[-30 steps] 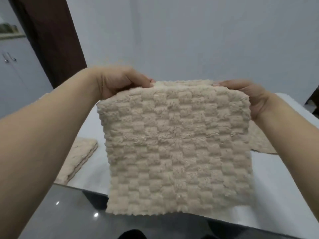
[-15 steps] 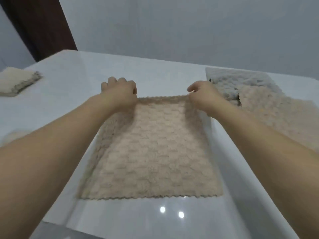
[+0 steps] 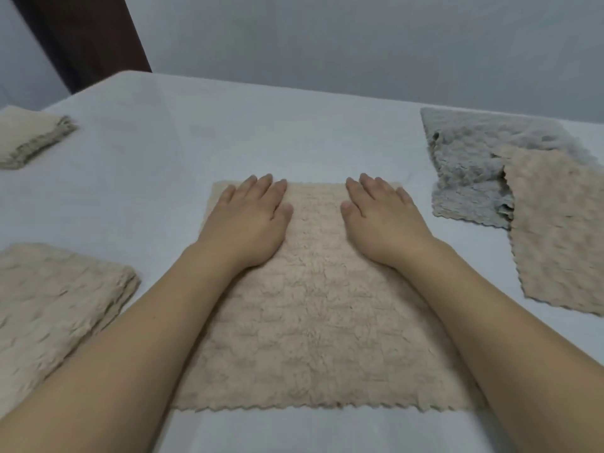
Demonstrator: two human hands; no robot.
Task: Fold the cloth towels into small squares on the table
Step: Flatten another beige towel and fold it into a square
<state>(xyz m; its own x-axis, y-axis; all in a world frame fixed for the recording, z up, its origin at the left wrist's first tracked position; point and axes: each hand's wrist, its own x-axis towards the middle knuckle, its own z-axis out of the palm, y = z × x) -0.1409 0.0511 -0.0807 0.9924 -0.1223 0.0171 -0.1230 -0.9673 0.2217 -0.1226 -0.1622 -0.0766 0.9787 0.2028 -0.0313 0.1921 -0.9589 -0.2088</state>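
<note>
A beige checked towel (image 3: 313,335) lies spread flat on the white table (image 3: 202,132) right in front of me. My left hand (image 3: 250,220) rests palm down on its far left part, fingers straight. My right hand (image 3: 382,220) lies flat on the far right part in the same way. Both sets of fingertips reach almost to the towel's far scalloped edge. Neither hand grips the cloth.
A folded beige towel (image 3: 55,305) lies at the near left, and another folded one (image 3: 29,138) at the far left. At the right, an unfolded grey towel (image 3: 470,165) lies partly under an unfolded beige towel (image 3: 555,230). A dark door frame (image 3: 81,37) stands behind the table.
The towel went from hanging in front of me to lying flat on the table. My hands let go of its far corners and now press flat on it.
</note>
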